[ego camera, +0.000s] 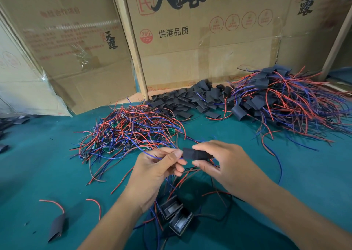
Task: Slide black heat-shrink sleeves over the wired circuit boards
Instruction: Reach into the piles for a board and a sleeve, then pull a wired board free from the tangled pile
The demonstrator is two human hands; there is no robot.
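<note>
Here, on the green table (47,164), a single loose sleeve (56,228) with a red wire is seen at the near left. Farther in, a pile of wired circuit boards (129,133) is spread, too tangled to be counted. The left hand (158,166) is held with fingers curled, and a bundle of blue and red wires (152,155) is pinched between thumb and fingertips. Just beside it, a black heat-shrink sleeve (196,153) is gripped between the thumb and forefinger of the right hand (219,160); whether a board lies inside cannot be told. Below the hands, two sleeved boards (175,213) are laid side by side, touching. Behind, a heap of empty sleeves (194,99) is seen, and at the right a heap of finished pieces (285,101), against cardboard boxes (209,40).
</note>
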